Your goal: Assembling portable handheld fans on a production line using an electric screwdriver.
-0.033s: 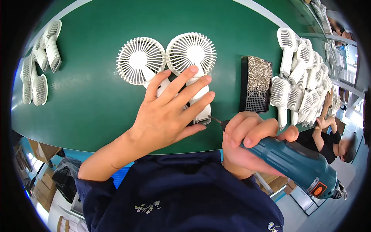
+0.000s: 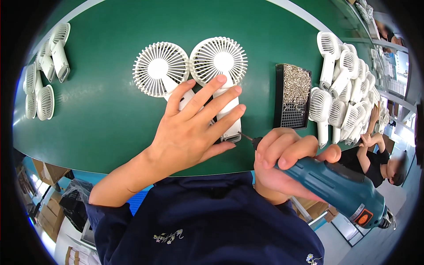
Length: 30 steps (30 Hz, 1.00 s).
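Note:
Two white handheld fans lie side by side on the green table: a left fan (image 2: 157,68) and a right fan (image 2: 224,60), round grilles away from me. My left hand (image 2: 190,119) rests across both handles with its fingers spread, covering most of the left handle. In my right hand (image 2: 287,154) is a teal electric screwdriver (image 2: 333,181), fingers wrapped around its front. Its thin bit meets the right fan's handle near the lower end. Whether a screw sits under the tip is too small to see.
Right of the fans stands a black tray (image 2: 279,99) of small metal screws. Beyond it a pile of white fans (image 2: 349,88) covers the table's right side. Several more fans (image 2: 46,62) lie at the far left. Another person (image 2: 380,161) sits at the right.

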{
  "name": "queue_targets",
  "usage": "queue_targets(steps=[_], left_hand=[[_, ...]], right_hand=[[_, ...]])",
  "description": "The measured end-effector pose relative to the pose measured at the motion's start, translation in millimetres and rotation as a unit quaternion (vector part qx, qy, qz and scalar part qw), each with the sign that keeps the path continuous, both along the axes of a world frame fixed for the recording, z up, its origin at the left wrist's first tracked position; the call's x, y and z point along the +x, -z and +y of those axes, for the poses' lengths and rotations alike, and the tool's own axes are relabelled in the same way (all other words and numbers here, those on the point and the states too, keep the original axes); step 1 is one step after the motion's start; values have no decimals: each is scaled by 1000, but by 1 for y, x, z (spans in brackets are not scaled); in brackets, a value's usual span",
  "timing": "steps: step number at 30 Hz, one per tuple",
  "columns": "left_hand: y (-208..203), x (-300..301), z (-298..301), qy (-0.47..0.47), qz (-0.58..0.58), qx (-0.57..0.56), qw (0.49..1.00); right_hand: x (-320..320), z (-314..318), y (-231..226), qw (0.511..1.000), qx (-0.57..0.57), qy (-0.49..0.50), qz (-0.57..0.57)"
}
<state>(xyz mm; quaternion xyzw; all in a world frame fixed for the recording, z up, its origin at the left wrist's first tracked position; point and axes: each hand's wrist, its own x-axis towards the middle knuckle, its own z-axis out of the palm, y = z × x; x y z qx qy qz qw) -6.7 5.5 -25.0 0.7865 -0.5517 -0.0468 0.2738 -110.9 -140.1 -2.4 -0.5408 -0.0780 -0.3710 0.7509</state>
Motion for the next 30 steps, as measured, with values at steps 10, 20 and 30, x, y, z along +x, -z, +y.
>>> queue_targets(steps=[10, 20, 30], left_hand=[[-1, 0, 3, -3, 8, 0, 1000], [-2, -1, -3, -3, 4, 8, 1000], [-2, -10, -10, -31, -49, 36, 998]], right_hand=[[0, 11, -2, 997, -64, 38, 2], [-9, -12, -17, 992, 10, 100, -71], [-18, -88, 2, 970, -7, 235, -68]])
